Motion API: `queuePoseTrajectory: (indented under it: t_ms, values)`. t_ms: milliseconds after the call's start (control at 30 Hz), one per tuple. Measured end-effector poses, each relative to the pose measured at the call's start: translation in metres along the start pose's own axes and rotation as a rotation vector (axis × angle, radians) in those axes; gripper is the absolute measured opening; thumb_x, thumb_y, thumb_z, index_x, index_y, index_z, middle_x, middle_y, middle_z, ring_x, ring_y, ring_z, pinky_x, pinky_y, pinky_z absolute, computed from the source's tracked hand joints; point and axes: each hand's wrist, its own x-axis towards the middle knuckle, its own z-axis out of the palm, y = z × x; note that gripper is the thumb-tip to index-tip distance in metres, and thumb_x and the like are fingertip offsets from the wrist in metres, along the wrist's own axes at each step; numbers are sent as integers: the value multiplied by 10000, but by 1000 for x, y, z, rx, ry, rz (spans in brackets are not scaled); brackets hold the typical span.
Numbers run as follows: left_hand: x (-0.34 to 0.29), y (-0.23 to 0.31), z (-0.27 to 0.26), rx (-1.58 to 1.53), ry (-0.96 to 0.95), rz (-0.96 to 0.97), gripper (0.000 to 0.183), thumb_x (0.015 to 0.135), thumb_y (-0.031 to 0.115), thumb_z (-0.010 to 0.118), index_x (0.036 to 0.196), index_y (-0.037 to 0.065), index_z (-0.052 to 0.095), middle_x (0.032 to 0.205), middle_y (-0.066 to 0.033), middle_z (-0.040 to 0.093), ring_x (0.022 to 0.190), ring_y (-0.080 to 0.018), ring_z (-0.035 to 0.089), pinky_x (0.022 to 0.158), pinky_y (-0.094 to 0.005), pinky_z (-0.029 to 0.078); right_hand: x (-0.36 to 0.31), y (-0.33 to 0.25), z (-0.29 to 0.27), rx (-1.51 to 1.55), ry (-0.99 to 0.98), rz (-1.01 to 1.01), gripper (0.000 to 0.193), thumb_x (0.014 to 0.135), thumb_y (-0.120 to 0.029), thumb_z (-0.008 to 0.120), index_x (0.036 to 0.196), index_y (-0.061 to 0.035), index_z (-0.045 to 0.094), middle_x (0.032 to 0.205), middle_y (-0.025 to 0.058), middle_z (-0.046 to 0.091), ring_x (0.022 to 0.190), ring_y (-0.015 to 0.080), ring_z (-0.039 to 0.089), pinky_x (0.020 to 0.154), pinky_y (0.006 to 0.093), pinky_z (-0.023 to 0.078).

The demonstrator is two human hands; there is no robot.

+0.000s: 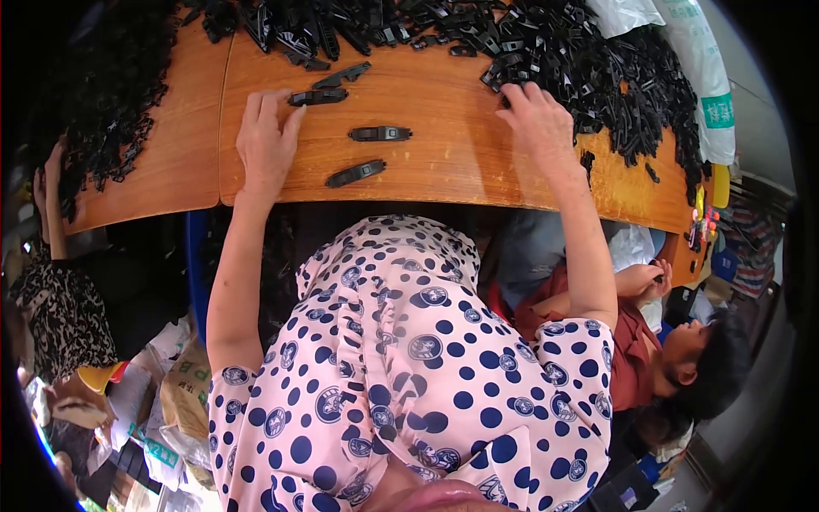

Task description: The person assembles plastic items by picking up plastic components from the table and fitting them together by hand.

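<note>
My left hand (266,141) rests over the left of the wooden table (444,166). Its thumb and fingertips close on the left end of a long black plastic clip (319,97). Just beyond lies a slimmer black clip (341,75), set at a slant. Two more long black clips, one level (380,134) and one tilted (356,174), lie between my hands, nearer to me. My right hand (539,128) is at the near edge of the right-hand heap, its fingertips pinched round a small black plastic piece (506,101) that they mostly hide.
Heaps of black plastic parts cover the table's far side (341,26), left (94,111) and right (597,77). White plastic bags (712,94) stand at the far right. A co-worker in dark red (631,358) sits to my right; another person's arm (54,200) reaches in at the left.
</note>
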Motion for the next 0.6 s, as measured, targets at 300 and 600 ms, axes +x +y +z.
queuePoseTrajectory:
  t_ms: [300, 600]
  values:
    - [-2, 34, 25, -107, -215, 191, 175, 817, 121, 746, 965, 90, 658, 960, -55, 623, 914, -267, 632, 763, -377, 518, -26, -3, 27, 94, -88, 232, 137, 936, -200, 659, 1026, -122, 592, 933, 114, 597, 764, 333, 687, 614, 436, 549]
    - [5, 38, 33, -132, -277, 251, 219, 829, 137, 745, 1033, 76, 693, 974, -46, 629, 949, -246, 634, 794, -353, 527, -23, -15, 25, 400, 45, 629, 315, 907, -299, 718, 1094, -63, 626, 989, 99, 697, 854, 337, 690, 717, 430, 540]
